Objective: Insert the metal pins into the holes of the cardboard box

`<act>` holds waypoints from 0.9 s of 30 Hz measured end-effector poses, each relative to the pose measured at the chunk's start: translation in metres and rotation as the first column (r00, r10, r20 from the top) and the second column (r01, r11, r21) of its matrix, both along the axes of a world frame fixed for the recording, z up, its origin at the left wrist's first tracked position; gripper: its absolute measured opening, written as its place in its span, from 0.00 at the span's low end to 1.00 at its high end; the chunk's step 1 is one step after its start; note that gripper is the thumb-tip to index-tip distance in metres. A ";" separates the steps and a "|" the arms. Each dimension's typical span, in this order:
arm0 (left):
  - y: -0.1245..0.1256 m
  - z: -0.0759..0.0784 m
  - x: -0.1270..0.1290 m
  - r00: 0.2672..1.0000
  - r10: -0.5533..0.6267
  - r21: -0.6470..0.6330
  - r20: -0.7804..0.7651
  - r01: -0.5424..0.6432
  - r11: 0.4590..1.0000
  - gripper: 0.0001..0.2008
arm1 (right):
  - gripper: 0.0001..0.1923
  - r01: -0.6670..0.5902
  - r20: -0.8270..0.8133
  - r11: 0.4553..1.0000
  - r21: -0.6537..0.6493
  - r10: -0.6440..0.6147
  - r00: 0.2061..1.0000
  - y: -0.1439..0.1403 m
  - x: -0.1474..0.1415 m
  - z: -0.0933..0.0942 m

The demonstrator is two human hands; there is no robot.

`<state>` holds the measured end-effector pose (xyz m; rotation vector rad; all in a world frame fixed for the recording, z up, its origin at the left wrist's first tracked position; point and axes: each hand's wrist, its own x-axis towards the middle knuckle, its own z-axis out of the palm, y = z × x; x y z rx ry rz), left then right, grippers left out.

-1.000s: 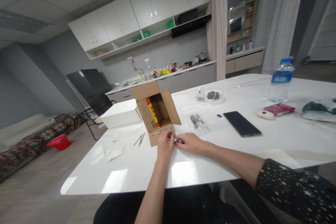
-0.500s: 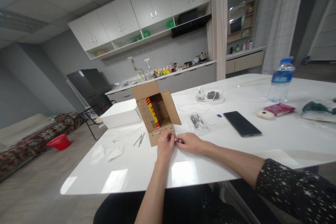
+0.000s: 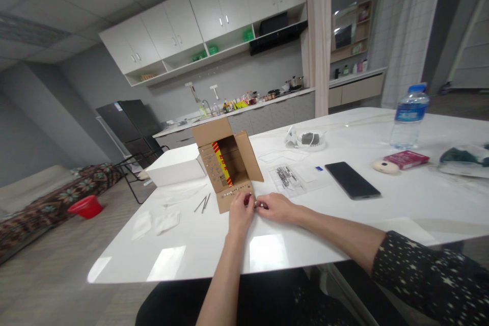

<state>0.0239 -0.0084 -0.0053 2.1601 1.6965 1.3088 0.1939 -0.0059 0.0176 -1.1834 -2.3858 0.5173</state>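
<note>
1. Kitchen cabinets and a dark fridge [image 3: 130, 125] fill the upper left and centre of the head view; a white table [image 3: 214, 249] spreads across the lower half.

2. At centre frame an open box [image 3: 227, 163] of brown cardboard lies tipped on its side, mouth toward the camera, with a red-and-yellow strip on its inner wall. Its front flap lies flat on the table and carries rows of small studs [image 3: 234, 194], pale and shiny, too small to identify.

3. Just below that flap, the left hand [image 3: 240, 211] and the right hand [image 3: 277, 207] meet fingertip to fingertip. Both are pinched closed on a tiny light piece [image 3: 256, 205] between them; what it is cannot be told.

4. Judging by this, the step in hand is fine fingertip work on that piece at the flap's edge. The next move likely calls for a steady pinch and careful aim at the studded flap, with the box kept from sliding.

5. Left of the box stand a white tub [image 3: 176, 165] and two thin dark rods [image 3: 202, 204]; folded tissues [image 3: 156, 223] lie lower left.

6. Right of centre lie a clear bag [image 3: 287, 178], a phone [image 3: 352, 180], a red pack [image 3: 406, 159] and a bottle [image 3: 408, 117], all well apart from the hands.
</note>
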 end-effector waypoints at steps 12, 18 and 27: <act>-0.001 0.002 0.001 1.000 -0.006 -0.022 0.007 0.006 1.000 0.07 | 0.11 0.003 -0.002 1.000 0.002 -0.003 1.000 0.002 0.000 -0.003; 0.001 -0.001 -0.001 1.000 0.001 -0.021 0.008 -0.001 1.000 0.06 | 0.11 0.004 0.002 1.000 0.000 -0.004 1.000 0.002 0.000 -0.003; 0.001 -0.001 0.000 1.000 -0.017 -0.010 0.015 0.018 1.000 0.07 | 0.12 0.005 0.009 1.000 -0.005 -0.005 1.000 0.002 0.000 -0.001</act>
